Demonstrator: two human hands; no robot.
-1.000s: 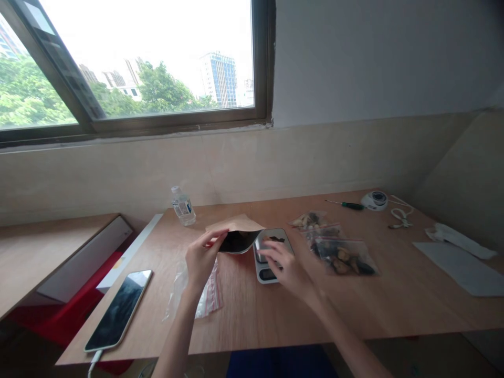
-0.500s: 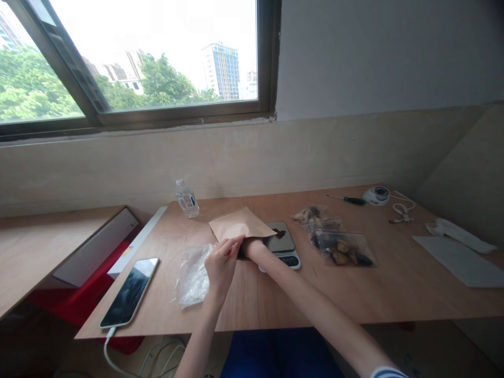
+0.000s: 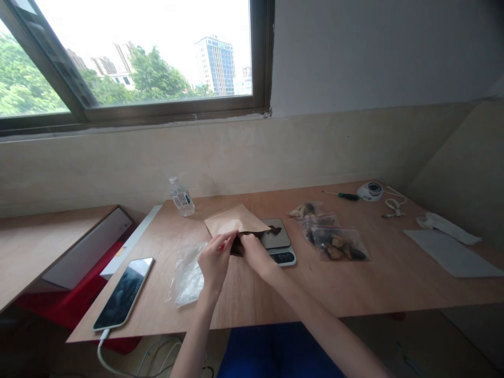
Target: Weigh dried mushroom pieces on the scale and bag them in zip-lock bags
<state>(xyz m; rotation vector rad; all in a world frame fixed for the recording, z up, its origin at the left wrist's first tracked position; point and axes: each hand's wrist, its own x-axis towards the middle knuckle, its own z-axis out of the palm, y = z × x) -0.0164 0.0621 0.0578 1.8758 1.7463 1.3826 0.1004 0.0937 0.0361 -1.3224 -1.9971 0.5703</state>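
A brown paper pouch [image 3: 234, 221] lies on the wooden table [image 3: 354, 286] with its dark mouth facing me. My left hand [image 3: 214, 259] pinches the pouch's front lip, fingers closed on it. My right hand [image 3: 255, 253] is at the mouth of the pouch, its fingers curled together; what they hold, if anything, is hidden. Just right of the pouch stands a small digital scale [image 3: 280, 242] with a dark piece [image 3: 274, 230] on its platform.
An empty clear zip bag [image 3: 189, 273] lies left of my hands. A phone [image 3: 123, 292] on a cable rests near the left edge. Bags of dried pieces [image 3: 334, 242], a small bottle [image 3: 181, 196], a screwdriver [image 3: 342, 196], a white device [image 3: 370, 190] and white paper [image 3: 452, 253] are further off.
My right hand went from the scale into the pouch up to the wrist and has now drawn back out to its mouth. My left hand kept hold of the lip.
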